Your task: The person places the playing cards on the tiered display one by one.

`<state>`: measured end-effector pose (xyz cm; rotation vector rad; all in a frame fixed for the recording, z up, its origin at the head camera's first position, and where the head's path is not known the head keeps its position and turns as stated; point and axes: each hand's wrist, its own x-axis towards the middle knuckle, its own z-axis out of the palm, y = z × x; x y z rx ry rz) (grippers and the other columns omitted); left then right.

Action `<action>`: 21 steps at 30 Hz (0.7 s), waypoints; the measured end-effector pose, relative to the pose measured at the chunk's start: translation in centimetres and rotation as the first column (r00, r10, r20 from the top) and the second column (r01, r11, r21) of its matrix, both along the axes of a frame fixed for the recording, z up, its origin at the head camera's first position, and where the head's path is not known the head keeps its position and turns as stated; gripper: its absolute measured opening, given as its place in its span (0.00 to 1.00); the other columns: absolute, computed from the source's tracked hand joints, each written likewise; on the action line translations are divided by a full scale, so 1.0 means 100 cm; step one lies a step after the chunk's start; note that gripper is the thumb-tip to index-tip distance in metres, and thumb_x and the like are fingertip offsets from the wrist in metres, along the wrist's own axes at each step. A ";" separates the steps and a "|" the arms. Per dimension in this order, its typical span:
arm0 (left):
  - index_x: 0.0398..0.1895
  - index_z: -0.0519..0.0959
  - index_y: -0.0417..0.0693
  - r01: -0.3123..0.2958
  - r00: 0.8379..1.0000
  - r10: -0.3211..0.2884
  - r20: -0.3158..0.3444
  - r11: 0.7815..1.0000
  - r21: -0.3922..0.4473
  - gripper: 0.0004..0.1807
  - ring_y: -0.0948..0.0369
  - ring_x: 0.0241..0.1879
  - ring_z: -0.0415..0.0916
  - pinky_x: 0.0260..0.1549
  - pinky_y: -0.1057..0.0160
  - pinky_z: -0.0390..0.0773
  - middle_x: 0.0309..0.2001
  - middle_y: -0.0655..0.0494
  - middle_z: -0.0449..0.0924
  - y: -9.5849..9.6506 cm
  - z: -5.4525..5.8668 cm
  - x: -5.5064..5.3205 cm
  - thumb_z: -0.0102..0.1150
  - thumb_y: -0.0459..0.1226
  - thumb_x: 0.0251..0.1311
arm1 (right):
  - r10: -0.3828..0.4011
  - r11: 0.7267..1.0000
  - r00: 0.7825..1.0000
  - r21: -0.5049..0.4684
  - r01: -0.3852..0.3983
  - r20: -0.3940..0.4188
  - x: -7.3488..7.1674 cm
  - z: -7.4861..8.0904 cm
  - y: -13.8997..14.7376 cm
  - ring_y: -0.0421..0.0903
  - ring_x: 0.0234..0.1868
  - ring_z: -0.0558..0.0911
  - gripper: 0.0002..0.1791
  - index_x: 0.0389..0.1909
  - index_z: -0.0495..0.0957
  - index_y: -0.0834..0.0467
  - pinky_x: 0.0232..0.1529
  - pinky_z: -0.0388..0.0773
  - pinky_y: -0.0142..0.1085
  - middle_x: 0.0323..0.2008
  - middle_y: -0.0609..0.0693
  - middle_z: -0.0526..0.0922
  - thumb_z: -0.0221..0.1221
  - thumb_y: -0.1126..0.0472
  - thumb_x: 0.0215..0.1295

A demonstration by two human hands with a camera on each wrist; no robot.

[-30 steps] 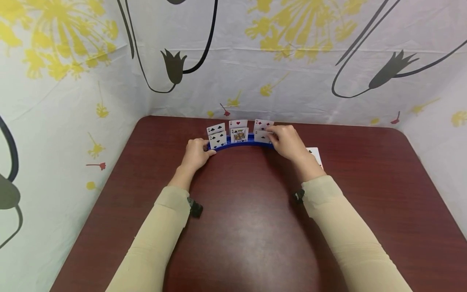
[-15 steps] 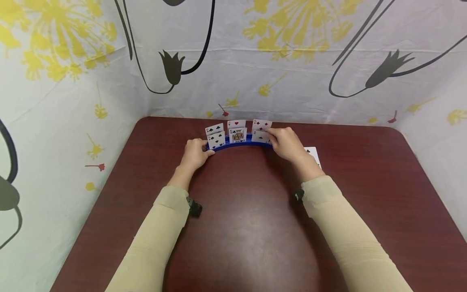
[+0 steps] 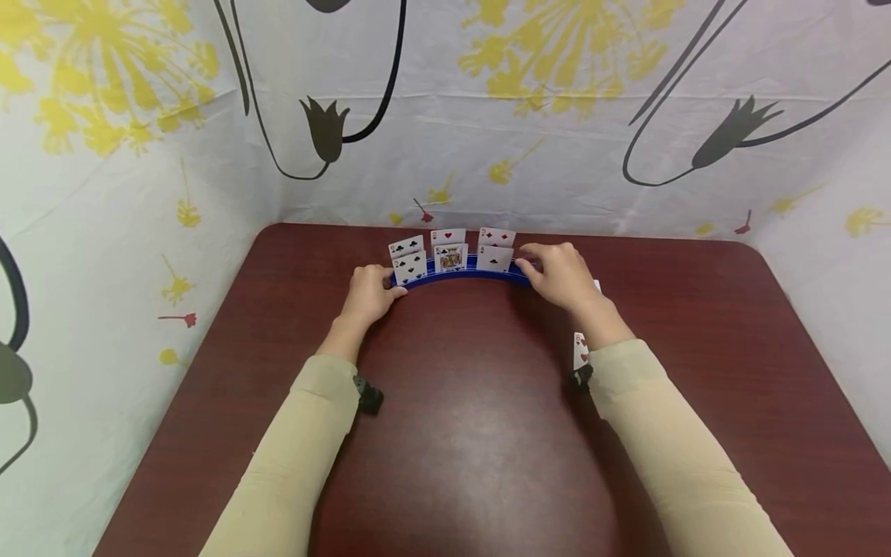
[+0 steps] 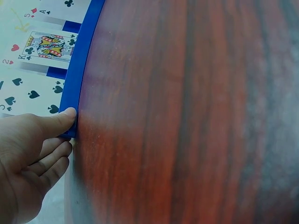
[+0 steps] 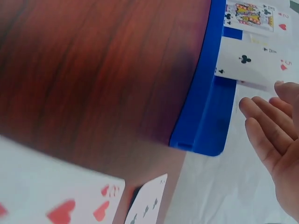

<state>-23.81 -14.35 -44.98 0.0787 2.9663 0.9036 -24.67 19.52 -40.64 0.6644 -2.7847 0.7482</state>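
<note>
A curved blue card holder (image 3: 459,275) stands near the table's far edge, with playing cards upright in two rows. In front are a spade card (image 3: 411,268), the king of clubs (image 3: 451,259) and the ace of clubs (image 3: 494,260). Behind them rise a club card (image 3: 406,246), the two of hearts (image 3: 448,235) and the five of diamonds (image 3: 496,234). My left hand (image 3: 369,294) grips the holder's left end, thumb on its front strip. Just right of the ace, my right hand (image 3: 562,275) holds nothing, its fingers loosely bent and apart from the cards.
Under my right forearm a heart card (image 3: 581,352) lies on the brown table (image 3: 473,402), partly hidden. A black-suited card (image 5: 148,203) lies beyond it in the right wrist view. Patterned white cloth (image 3: 445,116) encloses the table's back and sides.
My right hand has let go of the ace of clubs and drawn back to the right. The heart card by the right wrist has come into view. My left hand keeps its grip.
</note>
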 end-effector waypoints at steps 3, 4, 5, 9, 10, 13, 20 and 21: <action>0.63 0.77 0.32 -0.001 1.000 0.001 0.002 1.000 0.004 0.29 0.44 0.62 0.74 0.59 0.49 0.77 0.58 0.35 0.79 0.000 0.000 0.000 0.70 0.41 0.63 | -0.002 1.000 1.000 0.008 0.002 0.010 0.000 0.002 0.006 0.56 0.36 0.87 0.13 0.50 0.85 0.64 0.43 0.81 0.53 0.40 0.61 0.88 0.63 0.60 0.71; 0.63 0.77 0.32 -0.003 1.000 0.003 0.002 1.000 0.004 0.29 0.44 0.61 0.74 0.59 0.49 0.77 0.58 0.35 0.79 0.001 0.000 0.000 0.70 0.41 0.63 | -0.001 1.000 1.000 0.010 0.001 0.014 0.000 0.003 0.008 0.55 0.36 0.87 0.13 0.50 0.85 0.64 0.43 0.81 0.53 0.40 0.60 0.88 0.63 0.60 0.71; 0.63 0.77 0.32 -0.004 1.000 0.004 0.002 1.000 0.005 0.29 0.44 0.61 0.74 0.59 0.49 0.77 0.59 0.35 0.79 0.001 0.000 0.000 0.70 0.41 0.63 | -0.001 1.000 1.000 0.011 0.001 0.017 0.000 0.003 0.010 0.55 0.37 0.87 0.13 0.49 0.85 0.64 0.43 0.81 0.53 0.39 0.60 0.88 0.63 0.60 0.71; 0.62 0.77 0.32 -0.005 1.000 0.005 -0.001 1.000 0.008 0.29 0.45 0.60 0.75 0.58 0.49 0.78 0.58 0.35 0.79 0.001 0.001 0.001 0.70 0.41 0.63 | -0.001 1.000 1.000 0.014 0.001 0.025 0.001 0.005 0.019 0.56 0.38 0.88 0.12 0.49 0.85 0.64 0.44 0.81 0.53 0.39 0.61 0.88 0.63 0.61 0.71; 0.62 0.78 0.32 -0.006 1.000 0.006 -0.004 1.000 0.009 0.29 0.45 0.60 0.76 0.58 0.49 0.78 0.58 0.35 0.79 0.001 0.001 0.001 0.70 0.41 0.63 | -0.002 1.000 1.000 0.013 0.002 0.028 0.001 0.005 0.021 0.56 0.38 0.88 0.12 0.49 0.85 0.64 0.45 0.81 0.53 0.40 0.61 0.88 0.63 0.61 0.70; 0.62 0.78 0.31 -0.004 1.000 0.004 -0.011 1.000 0.013 0.29 0.45 0.60 0.76 0.57 0.49 0.78 0.57 0.35 0.80 0.001 0.001 0.000 0.71 0.40 0.62 | -0.010 1.000 1.000 0.011 0.010 0.029 0.002 0.006 0.028 0.57 0.38 0.88 0.12 0.49 0.85 0.65 0.44 0.82 0.54 0.40 0.61 0.88 0.63 0.61 0.70; 0.62 0.78 0.32 -0.003 1.000 0.003 -0.007 1.000 0.013 0.29 0.45 0.58 0.77 0.56 0.49 0.79 0.56 0.35 0.80 0.001 0.000 0.000 0.71 0.41 0.62 | -0.021 1.000 0.999 0.000 0.021 0.027 0.004 0.010 0.040 0.57 0.38 0.88 0.13 0.50 0.84 0.66 0.44 0.82 0.55 0.39 0.62 0.88 0.63 0.62 0.70; 0.62 0.78 0.32 -0.004 1.000 0.004 -0.006 1.000 0.014 0.29 0.46 0.58 0.77 0.55 0.49 0.79 0.56 0.35 0.80 0.001 0.000 0.000 0.71 0.41 0.63 | -0.026 1.000 0.999 0.002 0.026 0.032 0.005 0.010 0.041 0.57 0.38 0.88 0.14 0.50 0.84 0.66 0.44 0.82 0.55 0.39 0.62 0.88 0.63 0.62 0.70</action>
